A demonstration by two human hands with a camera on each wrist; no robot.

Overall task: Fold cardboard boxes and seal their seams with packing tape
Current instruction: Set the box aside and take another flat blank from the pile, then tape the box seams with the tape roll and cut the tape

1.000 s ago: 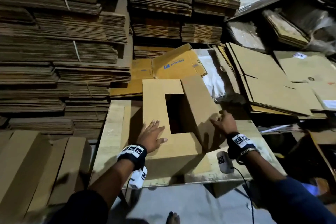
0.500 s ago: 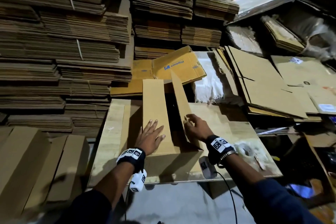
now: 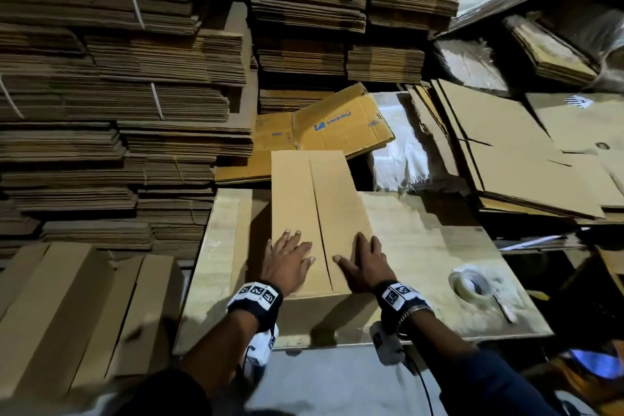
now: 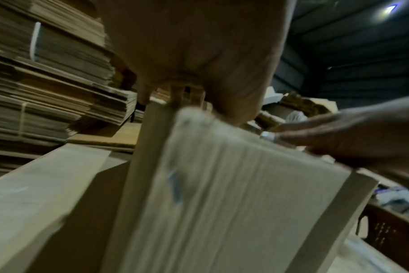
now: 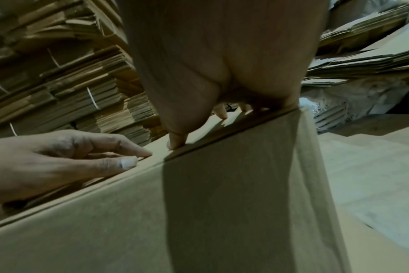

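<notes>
item: cardboard box (image 3: 314, 213), plain brown, long and narrow, standing on the counter (image 3: 422, 246) at its centre, long axis running 6 to 12 o'clock. two top flaps folded shut; they meet in a centre seam (image 3: 319, 219), with a thin dark gap visible toward the 6 o'clock end.

left hand (image 3: 288, 262): flat, fingers extended, pressing the flap at 9 o'clock of the seam; grasping nothing. the right wrist view shows its fingertips lying on the flap near the seam.

right hand (image 3: 363, 263): flat, fingers spread, pressing the flap at 3 o'clock of the seam; grasping nothing.

roll of clear packing tape (image 3: 471, 284): lying flat on the counter at 3 o'clock of the box, apart from it, untouched. a slim blade-like tool (image 3: 503, 307) lies just beside it; exact kind cannot be told.

surroundings: strapped stacks of flattened cartons (image 3: 118, 94) from 9 to 12 o'clock; a printed yellow flat carton (image 3: 324, 128) at 12 o'clock; loose flat sheets (image 3: 499, 152) at 2 o'clock; plain long boxes (image 3: 67, 314) at 8 o'clock.

step in hand, by judgement: folding done, flaps held closed; sealing not begun.

next move calls for: one hand keeping both flaps down and tight together, likely the left, while the right reaches to 3 o'clock for the tape, then lays a strip along the full seam.
</notes>
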